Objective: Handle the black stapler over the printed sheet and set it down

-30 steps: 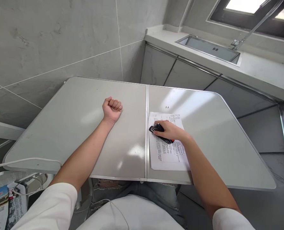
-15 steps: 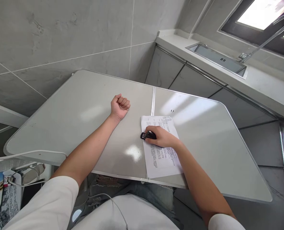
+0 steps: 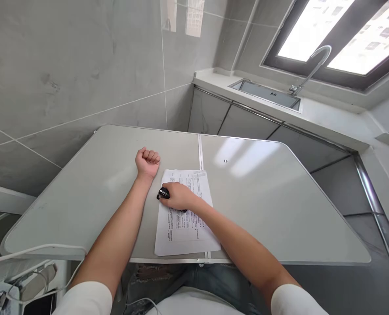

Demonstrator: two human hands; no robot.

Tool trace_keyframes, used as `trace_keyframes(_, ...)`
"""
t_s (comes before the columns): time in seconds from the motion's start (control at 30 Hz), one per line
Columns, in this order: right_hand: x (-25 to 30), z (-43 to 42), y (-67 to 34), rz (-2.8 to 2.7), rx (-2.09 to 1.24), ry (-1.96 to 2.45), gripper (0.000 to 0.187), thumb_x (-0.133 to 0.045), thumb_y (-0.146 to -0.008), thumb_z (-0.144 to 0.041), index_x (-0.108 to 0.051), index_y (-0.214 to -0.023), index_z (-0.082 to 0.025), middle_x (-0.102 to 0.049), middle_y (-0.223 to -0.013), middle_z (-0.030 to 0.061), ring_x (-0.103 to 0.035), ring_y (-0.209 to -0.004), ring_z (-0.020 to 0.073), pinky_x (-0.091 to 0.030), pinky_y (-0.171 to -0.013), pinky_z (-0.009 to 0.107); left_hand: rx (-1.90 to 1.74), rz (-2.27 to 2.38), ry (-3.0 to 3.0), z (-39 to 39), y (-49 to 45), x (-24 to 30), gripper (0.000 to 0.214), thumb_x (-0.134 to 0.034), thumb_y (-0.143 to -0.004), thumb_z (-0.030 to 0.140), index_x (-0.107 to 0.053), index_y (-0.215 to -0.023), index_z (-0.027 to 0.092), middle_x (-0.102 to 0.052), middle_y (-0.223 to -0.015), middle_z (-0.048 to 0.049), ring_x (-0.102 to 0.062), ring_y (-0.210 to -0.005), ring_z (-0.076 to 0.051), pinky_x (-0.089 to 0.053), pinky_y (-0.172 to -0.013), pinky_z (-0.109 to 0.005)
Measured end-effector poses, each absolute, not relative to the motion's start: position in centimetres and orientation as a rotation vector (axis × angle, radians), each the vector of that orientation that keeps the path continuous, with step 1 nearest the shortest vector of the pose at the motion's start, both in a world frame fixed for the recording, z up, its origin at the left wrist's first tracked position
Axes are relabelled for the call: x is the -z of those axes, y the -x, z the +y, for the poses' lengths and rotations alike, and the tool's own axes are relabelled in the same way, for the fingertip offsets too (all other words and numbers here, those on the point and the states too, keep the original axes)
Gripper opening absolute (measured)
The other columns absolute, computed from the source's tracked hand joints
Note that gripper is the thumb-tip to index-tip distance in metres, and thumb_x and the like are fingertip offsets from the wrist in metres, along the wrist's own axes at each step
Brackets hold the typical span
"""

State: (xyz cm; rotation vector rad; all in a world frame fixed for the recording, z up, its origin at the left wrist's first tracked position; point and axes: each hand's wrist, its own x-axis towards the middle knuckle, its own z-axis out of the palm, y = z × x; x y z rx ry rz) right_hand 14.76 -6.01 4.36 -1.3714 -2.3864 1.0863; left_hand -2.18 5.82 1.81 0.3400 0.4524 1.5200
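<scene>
My right hand (image 3: 180, 195) is wrapped round a black stapler (image 3: 163, 193), whose front end sticks out past my fingers at the left edge of some printed paper (image 3: 187, 234). That paper lies flat on the folding table (image 3: 266, 210), across its centre seam, with a small grid in one far corner. The stapler's back part is mostly hidden under my hand. Just left of the paper, my left hand (image 3: 147, 162) rests on the tabletop, palm side up, its fingers curled into a fist. Nothing shows in it.
A white cable (image 3: 50, 247) crosses the table's near left corner. Below that corner are a black flat object (image 3: 40, 304) and other items. Beyond the table stands a counter with a sink (image 3: 266, 94) and a tap (image 3: 312, 72), under a window. A tiled wall is on the left.
The paper has slid left across the table seam, together with my right hand and the stapler. My left hand stays a fist. The view has tilted up, showing more window.
</scene>
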Motion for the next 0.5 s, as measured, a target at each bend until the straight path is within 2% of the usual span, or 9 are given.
trace_keyframes(0.3,-3.8,-4.5,-10.2,-2.4,-1.064,1.383,0.021,-0.065,-0.083,-0.044,-0.058,-0.089,-0.025,-0.073,-0.095,0.004,-0.066,-0.089,0.0271,-0.036,-0.063,0.03,-1.695,0.509,-0.37,6.2,6.5,-2.2,0.056,-0.052,-0.097,0.027,-0.008,-0.064,0.019,-0.014,-0.051,0.0051,-0.024,-0.043,-0.009,-0.026,-0.044,-0.026)
trace_keyframes(0.5,-3.6,-4.7,-9.4,-2.36,-1.02,1.438,0.022,-0.067,-0.084,-0.043,-0.056,-0.087,-0.024,-0.072,-0.093,0.0042,-0.067,-0.087,0.0258,-0.037,-0.061,0.029,-1.67,0.483,-0.364,6.4,5.7,-1.8,0.057,-0.055,-0.096,0.028,-0.008,-0.065,0.02,-0.014,-0.052,0.0054,-0.023,-0.044,-0.009,-0.024,-0.045,-0.026)
